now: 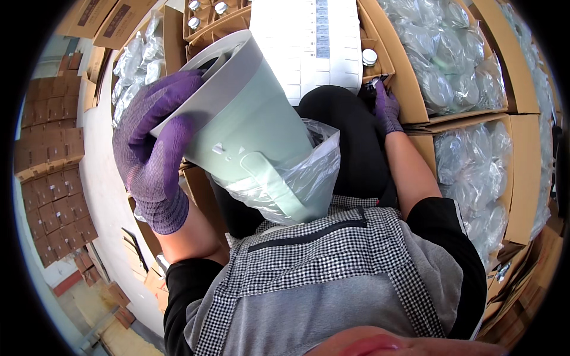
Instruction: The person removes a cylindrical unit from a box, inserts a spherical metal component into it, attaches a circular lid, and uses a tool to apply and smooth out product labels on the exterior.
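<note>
My left hand (157, 145), in a purple-grey glove, is closed around the grey rim of a large pale green tumbler (255, 118), held tilted in front of my lap. A raised strap-like handle runs down its side. Clear plastic wrap (326, 160) bunches around the lower end. My right hand (387, 108), gloved alike, is farther off at the near corner of a cardboard box (380, 44). Its fingers are closed on something small, dark and shiny that I cannot make out. Close to it stands a bottle with a silver cap (369, 57).
A white sheet of labels (282, 47) lies over the divided box ahead. More capped bottles (221, 8) stand at the far left. On the right, open boxes hold plastic-wrapped clear items (454, 59). Stacked brown cartons (53, 142) line the left.
</note>
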`<state>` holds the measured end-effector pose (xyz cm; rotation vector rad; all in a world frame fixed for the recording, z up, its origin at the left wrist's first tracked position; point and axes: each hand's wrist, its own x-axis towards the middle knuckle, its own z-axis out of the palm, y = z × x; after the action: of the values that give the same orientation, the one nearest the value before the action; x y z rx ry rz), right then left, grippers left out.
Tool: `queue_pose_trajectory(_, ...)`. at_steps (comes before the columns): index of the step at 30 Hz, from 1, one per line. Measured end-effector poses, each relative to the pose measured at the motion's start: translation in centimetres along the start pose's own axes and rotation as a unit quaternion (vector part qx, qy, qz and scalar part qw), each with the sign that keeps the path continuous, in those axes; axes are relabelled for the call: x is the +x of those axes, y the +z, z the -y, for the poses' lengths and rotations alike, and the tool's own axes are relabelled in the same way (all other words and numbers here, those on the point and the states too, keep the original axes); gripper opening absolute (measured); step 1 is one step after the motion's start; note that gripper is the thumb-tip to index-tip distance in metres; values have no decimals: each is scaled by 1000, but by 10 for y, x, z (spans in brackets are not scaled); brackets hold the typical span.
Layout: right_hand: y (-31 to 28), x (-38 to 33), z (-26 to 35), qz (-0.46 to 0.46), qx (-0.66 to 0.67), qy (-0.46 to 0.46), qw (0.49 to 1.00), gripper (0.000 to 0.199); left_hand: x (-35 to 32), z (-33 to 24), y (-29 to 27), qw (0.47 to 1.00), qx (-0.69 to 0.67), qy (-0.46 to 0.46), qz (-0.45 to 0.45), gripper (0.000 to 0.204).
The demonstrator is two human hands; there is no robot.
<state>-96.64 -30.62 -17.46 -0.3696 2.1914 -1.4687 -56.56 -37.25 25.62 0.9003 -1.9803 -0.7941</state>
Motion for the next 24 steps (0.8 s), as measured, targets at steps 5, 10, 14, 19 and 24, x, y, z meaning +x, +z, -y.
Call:
queue_pose_trajectory(5, -22, -71, 55, 75, -64, 166, 981, 42, 0, 6, -1, 1000, 12, -6, -5, 44)
queue_pose_trajectory(10, 27, -20, 214, 127, 122, -177, 968, 34, 23, 4, -6, 996, 1, 7, 84, 50)
queue_pose_trajectory(14, 126, 126, 267, 259, -35, 10, 965, 38, 38, 1, -6, 995, -18, 11, 101, 52)
queue_pose_trajectory(19, 200, 210, 282, 181, -258, 52, 948, 33, 38, 4, 15, 999, 30, 8, 9, 46)
queue_pose_trajectory(24, 182, 150, 301, 295, 52, 23, 954, 32, 59, 19, -10, 987, -15, 38, 154, 48)
